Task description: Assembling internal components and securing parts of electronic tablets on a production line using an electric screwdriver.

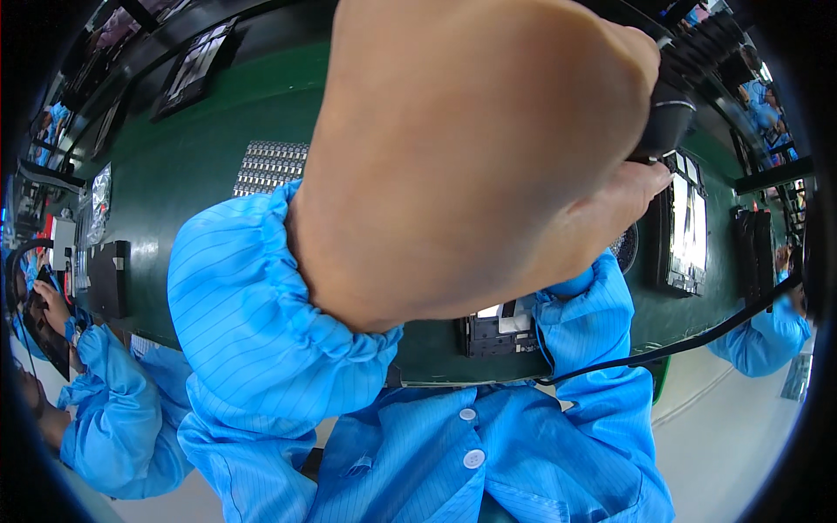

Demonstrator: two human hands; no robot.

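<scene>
My left hand is raised very close to the camera, its back filling the upper middle, and reaches across to the right. Its fingers are turned away and hidden. Beside its far edge shows a dark cylindrical tool with a narrow tip; whether the hand grips it I cannot tell. My right sleeve leads up behind the left hand. Fingers show below the tool, but which hand they belong to is unclear. Nearest them lies an opened black electronic device with bright silver panels. Another partly covered device lies by the table's front edge.
On the green table are a sheet of small metal parts, a black box, a clear plastic bag and a flat device. A black cable crosses at right. Co-workers' sleeves appear at both sides.
</scene>
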